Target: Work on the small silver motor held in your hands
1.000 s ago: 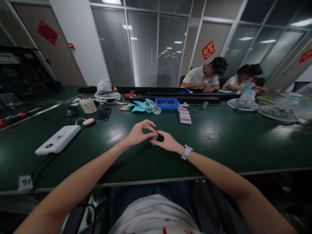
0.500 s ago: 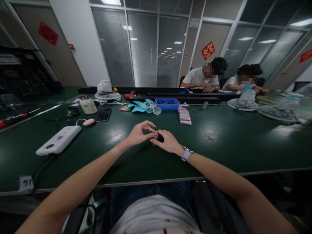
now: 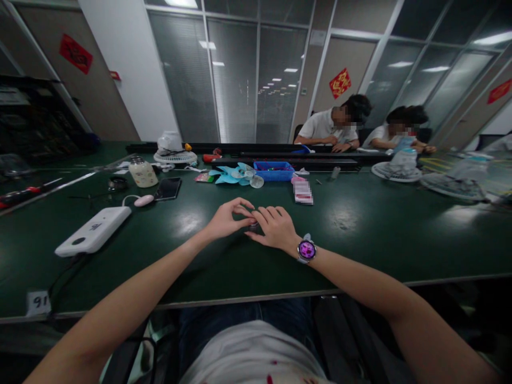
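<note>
Beyond the blue tray (image 3: 275, 176) on our green table (image 3: 380, 229) stand glass partitions (image 3: 236, 80), with two people (image 3: 320, 125) seated to the tray's right. On our side of the tray, in line with its left end, is a small, dark, roundish piece (image 3: 253, 226), mostly covered by fingers. It sits between our hands: our left hand (image 3: 226, 220) pinches it, thumb foremost; our right hand (image 3: 277, 229) arches over it, though we cannot tell whether that one grips.
</note>
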Available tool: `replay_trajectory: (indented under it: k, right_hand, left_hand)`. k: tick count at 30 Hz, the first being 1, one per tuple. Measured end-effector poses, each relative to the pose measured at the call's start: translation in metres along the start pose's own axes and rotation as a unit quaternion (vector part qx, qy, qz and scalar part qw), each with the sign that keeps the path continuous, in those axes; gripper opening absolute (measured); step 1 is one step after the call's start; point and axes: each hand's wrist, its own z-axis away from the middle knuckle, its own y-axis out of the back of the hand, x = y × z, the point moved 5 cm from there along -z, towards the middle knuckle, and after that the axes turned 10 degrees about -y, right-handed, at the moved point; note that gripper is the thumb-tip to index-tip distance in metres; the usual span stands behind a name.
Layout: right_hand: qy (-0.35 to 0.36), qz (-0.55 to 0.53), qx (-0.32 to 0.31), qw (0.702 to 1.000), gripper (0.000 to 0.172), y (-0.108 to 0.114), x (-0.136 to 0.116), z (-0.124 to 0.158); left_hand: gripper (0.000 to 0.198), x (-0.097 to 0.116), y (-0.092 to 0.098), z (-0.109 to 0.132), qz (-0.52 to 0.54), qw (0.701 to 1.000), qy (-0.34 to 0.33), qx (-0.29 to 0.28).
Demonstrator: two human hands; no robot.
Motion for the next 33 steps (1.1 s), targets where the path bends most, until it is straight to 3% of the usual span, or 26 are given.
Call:
replay_trajectory:
  k: [9, 13, 17, 18, 19, 20, 22, 24, 26, 29, 33]
  right_hand:
    - [-0.041, -0.06, -0.054, 0.996, 0.048, -0.003, 0.004, -0.002]
    - [-0.053, -0.077, -0.059, 0.994, 0.048, -0.003, 0.005, -0.001]
    - [-0.047, -0.068, -0.032, 0.996, 0.049, -0.005, 0.005, -0.002]
    - [-0.044, -0.068, -0.02, 0.997, 0.047, -0.005, 0.005, -0.002]
    - [-0.043, -0.067, -0.009, 0.997, 0.043, -0.005, 0.004, -0.002]
    - [-0.043, -0.066, -0.001, 0.997, 0.043, -0.006, 0.004, -0.003]
    - [-0.047, -0.061, 0.006, 0.997, 0.05, -0.006, 0.004, -0.003]
    - [-0.048, -0.052, 0.002, 0.997, 0.051, -0.006, 0.004, -0.003]
    - [-0.045, -0.045, -0.011, 0.998, 0.053, -0.006, 0.005, -0.002]
    - [-0.043, -0.043, -0.041, 0.997, 0.054, -0.008, 0.005, -0.001]
    - [-0.054, -0.041, -0.06, 0.996, 0.056, -0.012, 0.004, -0.001]
  left_hand:
    - [0.04, 0.003, -0.001, 0.001, -0.015, 1.0, -0.006, 0.007]
    - [0.045, 0.004, 0.003, 0.001, -0.015, 1.0, -0.005, -0.02]
    - [0.031, 0.034, 0.004, -0.004, -0.172, 0.981, -0.072, 0.059]
    - [0.023, 0.047, -0.006, -0.007, -0.217, 0.968, -0.103, 0.067]
    - [0.018, 0.061, -0.024, -0.01, -0.234, 0.961, -0.144, 0.028]
    - [0.018, 0.073, -0.05, -0.012, -0.234, 0.953, -0.189, -0.045]
    - [0.024, 0.093, -0.105, -0.015, -0.231, 0.92, -0.266, -0.172]
    - [0.037, 0.104, -0.154, -0.02, -0.238, 0.888, -0.307, -0.244]
    - [0.045, 0.107, -0.19, -0.028, -0.214, 0.875, -0.318, -0.294]
    - [0.058, 0.108, -0.217, -0.04, -0.149, 0.867, -0.332, -0.34]
    - [0.063, 0.105, -0.217, -0.049, -0.122, 0.868, -0.337, -0.344]
